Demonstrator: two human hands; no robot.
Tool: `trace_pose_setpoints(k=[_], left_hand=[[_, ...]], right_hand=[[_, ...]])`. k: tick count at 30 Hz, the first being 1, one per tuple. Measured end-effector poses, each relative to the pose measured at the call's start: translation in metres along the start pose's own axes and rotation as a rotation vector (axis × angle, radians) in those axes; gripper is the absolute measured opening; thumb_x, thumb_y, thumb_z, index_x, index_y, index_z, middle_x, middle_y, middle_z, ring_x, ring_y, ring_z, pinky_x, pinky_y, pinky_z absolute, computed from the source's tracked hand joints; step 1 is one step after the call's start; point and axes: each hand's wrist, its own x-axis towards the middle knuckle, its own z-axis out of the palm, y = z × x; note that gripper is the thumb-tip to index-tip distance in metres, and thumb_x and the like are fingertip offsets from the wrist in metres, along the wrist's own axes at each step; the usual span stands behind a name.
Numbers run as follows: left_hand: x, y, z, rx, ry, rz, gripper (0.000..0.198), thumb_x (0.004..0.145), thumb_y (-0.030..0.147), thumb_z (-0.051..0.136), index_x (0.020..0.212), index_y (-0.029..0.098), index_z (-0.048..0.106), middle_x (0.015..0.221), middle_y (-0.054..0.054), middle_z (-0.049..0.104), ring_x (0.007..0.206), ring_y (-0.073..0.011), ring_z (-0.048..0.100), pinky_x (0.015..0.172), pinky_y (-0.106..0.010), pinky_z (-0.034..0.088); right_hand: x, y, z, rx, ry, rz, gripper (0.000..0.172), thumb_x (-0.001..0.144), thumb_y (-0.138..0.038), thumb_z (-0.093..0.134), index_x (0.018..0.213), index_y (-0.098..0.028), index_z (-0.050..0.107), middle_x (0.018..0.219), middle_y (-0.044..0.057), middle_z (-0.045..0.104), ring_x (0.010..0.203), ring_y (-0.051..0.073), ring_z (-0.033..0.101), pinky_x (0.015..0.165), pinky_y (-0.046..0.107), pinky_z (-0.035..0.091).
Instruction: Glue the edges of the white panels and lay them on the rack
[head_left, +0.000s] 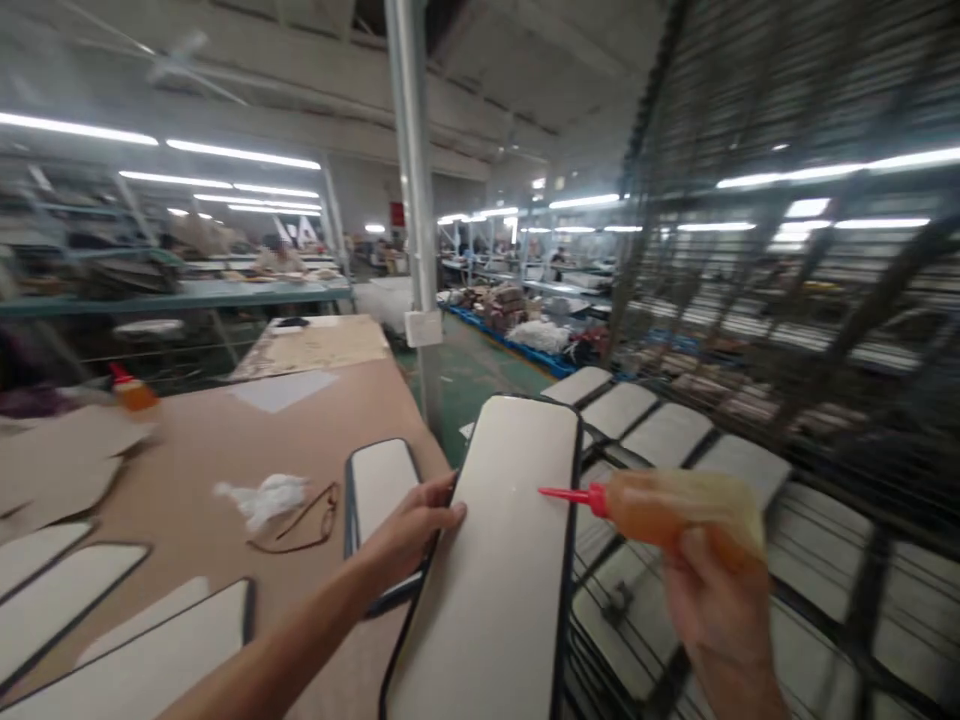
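Note:
A long cream panel (pixel 510 560) with rounded corners and a dark edge is held up in front of me, tilted. My left hand (pixel 412 530) grips its left edge, thumb on the cream face and the other fingers behind. In my right hand (pixel 720 600) is a squeeze bottle (pixel 675 505) of amber liquid, lying nearly level. Its red nozzle points left, over the panel's right side; whether the tip touches the surface I cannot tell. Behind my left hand, a similar dark-edged panel (pixel 386 470) rests on the table.
The brown table (pixel 352 400) carries crumpled white tissue (pixel 274 498), eyeglasses (pixel 328 515), more panels (pixel 67 600) and a second red-tipped bottle (pixel 135 390). On my right, a wire rack (pixel 652 610) holds several cream panels. A metal post (pixel 416 200) stands beyond the table.

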Motion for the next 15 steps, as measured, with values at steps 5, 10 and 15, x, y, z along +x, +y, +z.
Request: trace_pose_setpoints(k=[5, 10, 15], left_hand=[[0.006, -0.014, 0.049, 0.007, -0.161, -0.065, 0.047, 0.069, 0.021, 0.066, 0.115, 0.019, 0.060, 0.095, -0.006, 0.070, 0.081, -0.0228, 0.064, 0.066, -0.026, 0.047], [0.021, -0.031, 0.097, 0.055, -0.197, -0.110, 0.042, 0.068, 0.021, 0.069, 0.110, 0.017, 0.063, 0.091, -0.006, 0.070, 0.073, -0.0191, 0.064, 0.063, -0.024, 0.048], [0.029, -0.047, 0.146, 0.107, -0.305, -0.092, 0.042, 0.069, 0.023, 0.068, 0.110, 0.018, 0.063, 0.089, -0.005, 0.070, 0.070, -0.0180, 0.063, 0.061, -0.024, 0.047]], right_hand=[[0.002, -0.024, -0.036, 0.015, 0.178, -0.019, 0.044, 0.058, -0.027, 0.078, 0.098, -0.023, 0.062, 0.085, -0.001, 0.067, 0.080, 0.015, 0.061, 0.081, 0.032, 0.049], [-0.034, -0.050, -0.104, -0.033, 0.162, 0.053, 0.051, 0.052, -0.027, 0.080, 0.100, -0.024, 0.063, 0.087, 0.001, 0.069, 0.077, 0.017, 0.064, 0.070, 0.028, 0.052], [-0.047, -0.080, -0.159, -0.132, 0.212, 0.034, 0.060, 0.046, -0.025, 0.083, 0.103, -0.023, 0.063, 0.089, 0.004, 0.069, 0.078, 0.022, 0.064, 0.070, 0.033, 0.053]])
